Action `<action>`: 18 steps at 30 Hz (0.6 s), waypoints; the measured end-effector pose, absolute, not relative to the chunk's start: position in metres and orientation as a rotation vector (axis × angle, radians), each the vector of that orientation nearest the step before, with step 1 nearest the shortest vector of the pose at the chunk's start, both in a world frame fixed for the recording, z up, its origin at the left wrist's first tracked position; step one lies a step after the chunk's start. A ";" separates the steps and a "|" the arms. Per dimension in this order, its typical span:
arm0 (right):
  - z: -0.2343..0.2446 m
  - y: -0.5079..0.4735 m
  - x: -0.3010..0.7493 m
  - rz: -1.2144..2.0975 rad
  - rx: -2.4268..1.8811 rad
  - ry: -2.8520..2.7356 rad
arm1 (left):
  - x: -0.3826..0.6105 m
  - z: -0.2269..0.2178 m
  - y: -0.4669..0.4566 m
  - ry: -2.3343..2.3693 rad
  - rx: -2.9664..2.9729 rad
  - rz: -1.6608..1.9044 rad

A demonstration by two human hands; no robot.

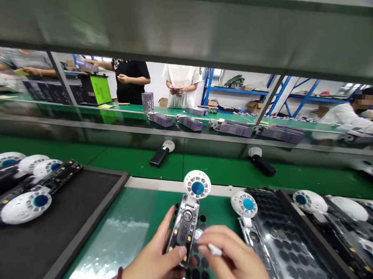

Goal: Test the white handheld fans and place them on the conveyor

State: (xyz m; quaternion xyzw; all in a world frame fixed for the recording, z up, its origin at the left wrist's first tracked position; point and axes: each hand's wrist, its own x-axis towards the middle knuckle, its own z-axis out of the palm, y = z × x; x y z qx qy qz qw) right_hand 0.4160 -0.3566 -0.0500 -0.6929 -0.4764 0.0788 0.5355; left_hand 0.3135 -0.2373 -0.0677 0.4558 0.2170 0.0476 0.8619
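Note:
My left hand (155, 254) is closed around the dark, clear-cased body of a handheld device with a round white vented head (197, 185). A blue disc sits in the middle of that head, and small yellow squares show along the body. Close on its right, my right hand (233, 254) pinches a small white-ended tool (214, 249); the rest of the tool is hidden by the fingers. Beneath both hands lies a sheet of black round stickers (204, 278). A similar device (245, 205) rests just beyond my right hand.
A black tray (77, 192) at left and another tray (283, 196) at right hold several similar devices. Beyond is a green conveyor belt (204, 161) with devices on it. Purple boxes (237, 128) stand on a shelf behind. Several people are across the line. A metal panel (192, 31) hangs overhead.

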 end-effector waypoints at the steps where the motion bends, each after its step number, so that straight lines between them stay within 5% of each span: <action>1: -0.046 -0.356 0.419 0.227 -1.700 -1.047 | 0.314 -0.068 -0.238 0.446 0.915 0.093; 7: -0.045 -0.348 0.422 0.399 -1.767 -0.667 | 0.314 -0.080 -0.244 0.369 0.856 0.093; 18: -0.055 -0.350 0.422 0.182 -1.800 -0.993 | 0.312 -0.087 -0.239 0.329 0.935 -0.003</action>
